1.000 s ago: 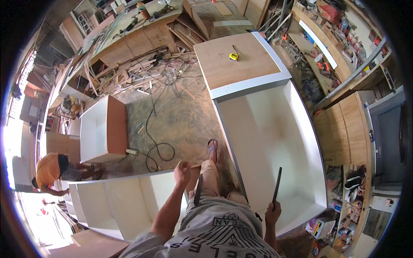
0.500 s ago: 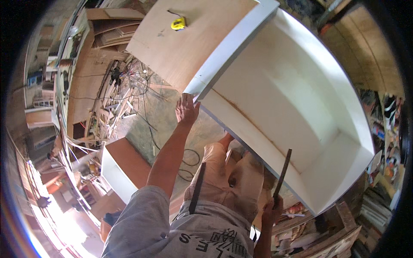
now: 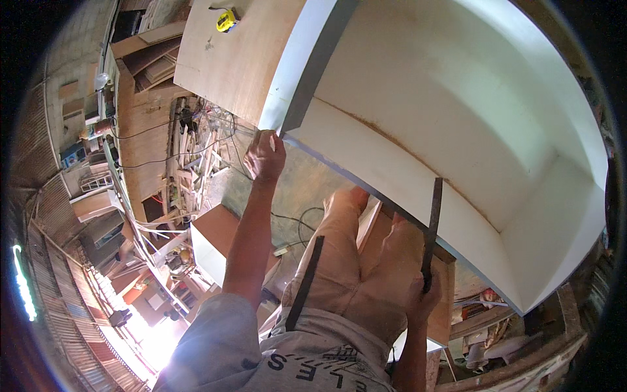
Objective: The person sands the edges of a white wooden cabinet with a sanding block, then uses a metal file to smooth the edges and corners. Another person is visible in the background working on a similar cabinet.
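A large white cabinet (image 3: 457, 150) is lying open side up on the workshop floor (image 3: 307, 189). Its brown wooden side panel (image 3: 241, 59) is facing upward like a tabletop, and a yellow tape measure (image 3: 226, 21) is lying on it. A black cable (image 3: 297, 225) is running over the floor beside a smaller white box (image 3: 219, 251).

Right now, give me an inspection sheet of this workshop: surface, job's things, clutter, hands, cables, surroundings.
Surface: plywood panel of the cabinet, bare but for a yellow tape measure.
Job's things: white cabinet carcass, lying open; dark flat bar.
Clutter: wood offcuts on the floor.
Hands: left hand on the cabinet's corner; right hand grips the bar.
Cables: black cable on the floor.
Surroundings: smaller white cabinet, stacked boards.
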`<state>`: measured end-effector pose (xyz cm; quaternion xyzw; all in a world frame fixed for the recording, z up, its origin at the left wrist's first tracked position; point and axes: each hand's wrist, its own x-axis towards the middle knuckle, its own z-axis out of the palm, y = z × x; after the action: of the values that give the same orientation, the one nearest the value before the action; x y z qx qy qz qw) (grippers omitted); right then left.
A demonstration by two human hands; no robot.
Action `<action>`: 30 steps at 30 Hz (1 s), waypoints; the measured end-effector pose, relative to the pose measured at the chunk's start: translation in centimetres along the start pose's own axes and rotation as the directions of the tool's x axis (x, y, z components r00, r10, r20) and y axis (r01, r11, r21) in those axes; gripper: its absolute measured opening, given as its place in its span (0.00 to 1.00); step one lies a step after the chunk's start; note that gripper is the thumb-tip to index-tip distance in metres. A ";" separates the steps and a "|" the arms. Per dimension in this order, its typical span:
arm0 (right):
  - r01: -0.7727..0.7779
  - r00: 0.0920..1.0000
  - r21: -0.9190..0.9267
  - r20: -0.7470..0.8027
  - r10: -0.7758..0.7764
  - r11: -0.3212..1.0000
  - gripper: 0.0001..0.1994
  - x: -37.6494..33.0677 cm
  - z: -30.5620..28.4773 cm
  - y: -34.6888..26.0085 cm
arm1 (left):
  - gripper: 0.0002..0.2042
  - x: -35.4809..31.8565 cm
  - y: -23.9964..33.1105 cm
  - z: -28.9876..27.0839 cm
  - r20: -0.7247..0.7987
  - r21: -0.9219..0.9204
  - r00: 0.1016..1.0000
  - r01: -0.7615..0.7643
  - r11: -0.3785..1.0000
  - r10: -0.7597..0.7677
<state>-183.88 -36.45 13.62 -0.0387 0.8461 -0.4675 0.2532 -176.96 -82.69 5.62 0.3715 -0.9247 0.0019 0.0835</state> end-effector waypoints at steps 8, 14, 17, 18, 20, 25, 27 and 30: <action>-0.114 0.988 0.060 0.107 0.107 0.992 0.15 -0.4 0.9 2.4 | 0.13 -0.8 -0.8 1.3 -0.077 -0.075 0.997 -0.037 0.997 0.032; -0.238 0.963 0.167 0.166 0.211 0.957 0.16 -1.0 1.1 0.8 | 0.13 -0.3 -0.5 3.2 -0.137 -0.013 0.990 0.032 0.999 -0.034; -0.251 0.959 0.148 0.174 0.224 0.957 0.15 -0.8 1.2 1.0 | 0.13 -0.6 -1.1 3.9 -0.164 -0.040 0.986 0.028 0.999 -0.034; -0.241 0.963 0.142 0.160 0.218 0.960 0.14 -0.7 1.2 0.9 | 0.13 -0.7 -1.0 4.0 -0.165 -0.045 0.985 0.043 0.998 -0.050; -0.264 0.954 0.130 0.181 0.238 0.956 0.15 -0.6 1.0 1.0 | 0.13 -0.8 -1.2 4.2 -0.165 -0.046 0.984 0.064 0.997 -0.071; -0.160 0.979 0.098 0.146 0.144 0.982 0.17 -0.6 0.9 1.8 | 0.14 -0.5 -1.8 3.9 -0.143 0.005 0.990 0.013 1.000 -0.013; -0.165 0.969 0.104 0.203 0.142 0.981 0.18 -0.2 0.7 1.4 | 0.13 -0.4 -1.2 3.1 -0.118 -0.082 0.992 -0.058 0.995 0.049; 0.002 0.969 0.086 0.247 -0.023 0.996 0.15 1.1 2.1 0.3 | 0.13 -0.5 -2.0 3.0 -0.094 -0.131 0.995 -0.053 0.990 0.040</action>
<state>-183.84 -38.22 12.05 -0.0913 0.7870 -0.4961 0.3552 -175.67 -83.99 2.44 0.3429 -0.9264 -0.0410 0.1502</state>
